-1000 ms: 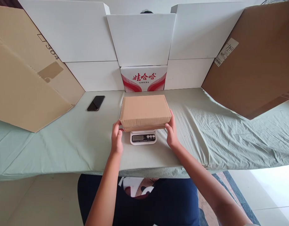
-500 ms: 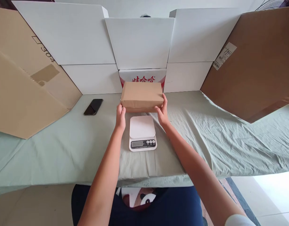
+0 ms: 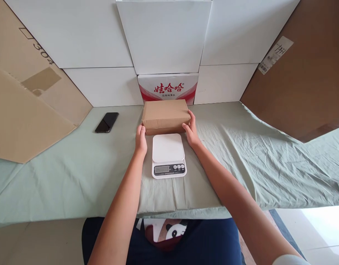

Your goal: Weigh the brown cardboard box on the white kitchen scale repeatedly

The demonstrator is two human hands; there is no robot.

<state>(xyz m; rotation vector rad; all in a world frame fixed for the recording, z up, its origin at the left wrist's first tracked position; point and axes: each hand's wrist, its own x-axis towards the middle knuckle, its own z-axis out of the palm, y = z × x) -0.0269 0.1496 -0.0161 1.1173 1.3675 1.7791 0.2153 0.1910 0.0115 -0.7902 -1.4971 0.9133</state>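
Between my two hands is a closed brown cardboard box (image 3: pixel 166 112), gripped at its left and right ends. My left hand (image 3: pixel 141 139) presses on its near left corner, fingers mostly hidden behind the side. On the opposite end, my right hand (image 3: pixel 191 129) has its thumb on the front face and fingers along the right side. Just in front of the box, a white kitchen scale (image 3: pixel 168 149) lies on the green cloth with its platform bare. Its small display looks blank. Whether the box's underside rests on the cloth is hard to tell.
A black phone (image 3: pixel 106 122) lies on the cloth (image 3: pixel 75 169) to the left. White boxes (image 3: pixel 163 36) form a wall behind, with a red-lettered carton (image 3: pixel 168 88) low in the middle. Large brown cardboard panels (image 3: pixel 36 99) flank the left, and another brown carton (image 3: pixel 304 81) the right.
The box has come down slightly, held in both hands, so more of the red-lettered carton shows behind it. My view has tilted downward a little. The scale stays in place.
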